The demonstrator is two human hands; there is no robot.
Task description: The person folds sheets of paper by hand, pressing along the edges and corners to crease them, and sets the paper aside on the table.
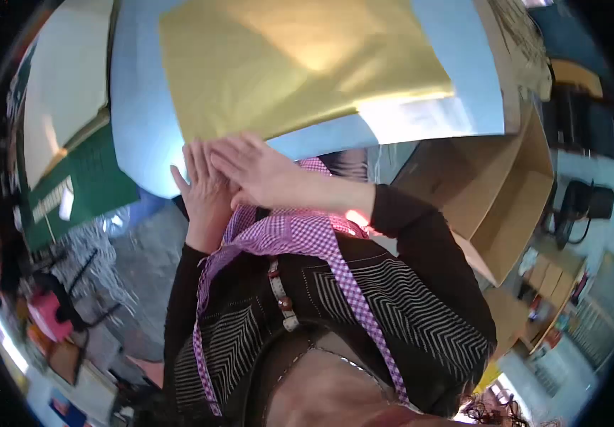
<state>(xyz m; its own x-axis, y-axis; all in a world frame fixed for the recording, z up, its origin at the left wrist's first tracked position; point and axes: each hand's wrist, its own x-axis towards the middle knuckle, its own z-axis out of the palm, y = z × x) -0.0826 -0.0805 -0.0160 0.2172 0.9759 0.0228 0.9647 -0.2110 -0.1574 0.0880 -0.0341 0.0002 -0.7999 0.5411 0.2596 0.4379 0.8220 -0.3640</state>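
- At the far left, a large off-white flat panel (69, 92) overlaps a dark green flat board (104, 181); both lie just beside the work surface, perhaps put there to be within reach.
- Next comes a pale blue, smooth, broad sheet (140, 114), which spreads under the yellow one and probably serves as its backing.
- The left hand (207, 188) lies palm down at the near left corner of the yellow sheet, fingers extended and close together, thumb spread away. It grips nothing; the flat pose seems meant to press rather than pinch.
- The yellow, smooth, roughly rectangular sheet (300, 64) is on top of the blue one, directly ahead of the person, with a blue margin showing on either side.
- The right hand (264, 174) reaches across the body, its fingers nearly together and slightly bent, against the left hand at the sheet's near edge. It clasps nothing visible; bringing both hands to one spot likely concentrates the pressure there. Whether its fingertips touch the paper, I cannot tell.
- On the right, a brown, open cardboard box (513, 220) stands below the sheets' edge, perhaps to be handy.
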